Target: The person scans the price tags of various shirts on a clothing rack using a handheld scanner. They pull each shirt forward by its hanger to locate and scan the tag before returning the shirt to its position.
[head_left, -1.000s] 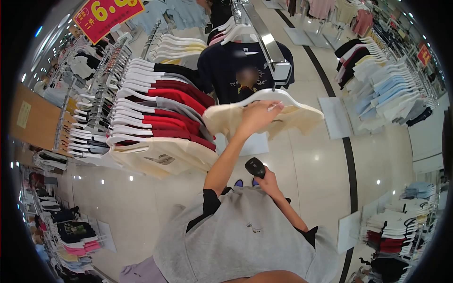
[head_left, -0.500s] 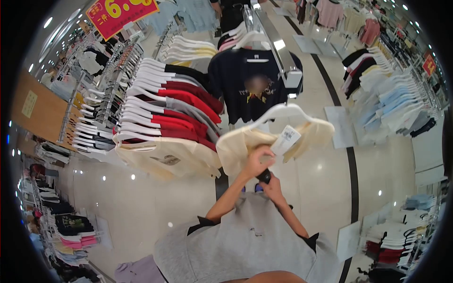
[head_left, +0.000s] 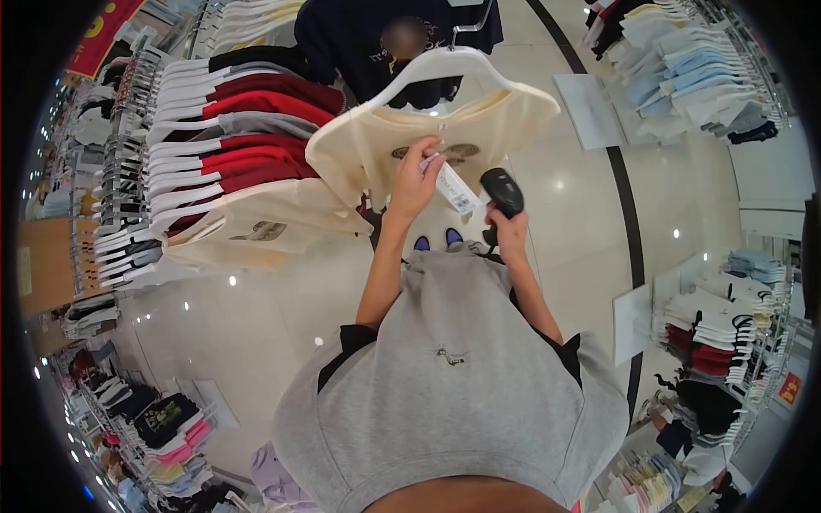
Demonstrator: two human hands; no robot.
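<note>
A cream shirt [head_left: 500, 120] with a brown print on its chest hangs in front of me on a white hanger [head_left: 445, 61]. My left hand [head_left: 414, 184] is closed on the white price tag [head_left: 458, 190], which is turned with its barcode side up. In my right hand [head_left: 511, 232] is a black barcode scanner [head_left: 503, 191], its fingers wrapped round the handle. The scanner's head is just to the right of the tag, close to it but apart.
To the left, a rack holds red, grey and black shirts [head_left: 265, 158], with another cream shirt [head_left: 274, 227] at the near end. A navy shirt [head_left: 359, 47] hangs behind. Pale blue clothes [head_left: 697, 64] hang at the right. Shiny tiled floor [head_left: 573, 248] lies beneath.
My left hand has taken hold of the tag and drawn it down. The scanner has come up beside the tag in my right hand. My view has tilted downward.
</note>
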